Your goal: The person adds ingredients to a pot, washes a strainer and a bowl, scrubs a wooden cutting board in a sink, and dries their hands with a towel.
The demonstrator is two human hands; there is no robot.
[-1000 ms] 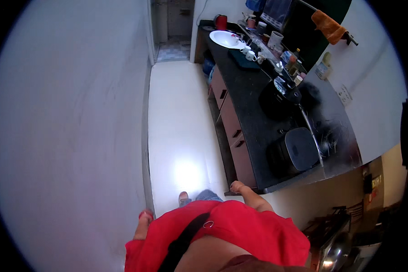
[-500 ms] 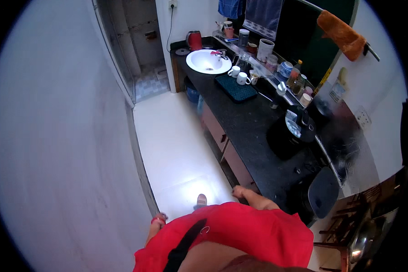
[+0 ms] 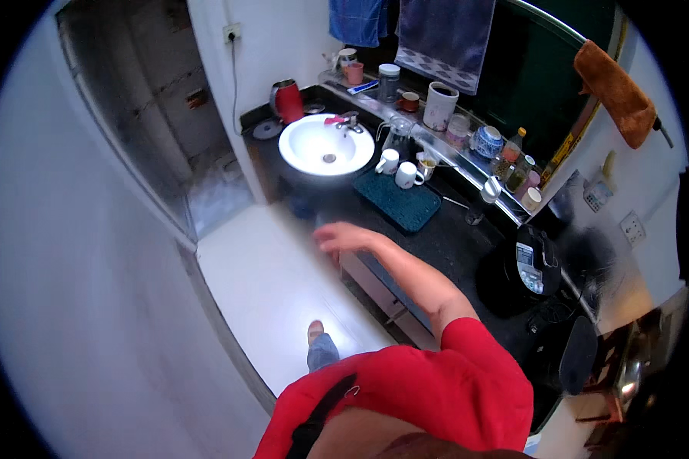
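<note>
Reaching out empty and loosely open, the right grip (image 3: 343, 237) hovers over the dark tabletop (image 3: 452, 245) edge, near the white sink (image 3: 325, 145) and teal mat (image 3: 398, 201); left grip unseen.

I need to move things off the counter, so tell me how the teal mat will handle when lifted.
The teal mat lies flat and thin on the counter, so it will probably droop when lifted by one edge. It looks textured, so likely not slippery, and light. The two white mugs at its edge seem to overlap it and might tip.

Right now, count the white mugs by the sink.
2: one white mug beside the sink rim, the other white mug just right of it, at the teal mat's edge. Others may be hidden.
</note>
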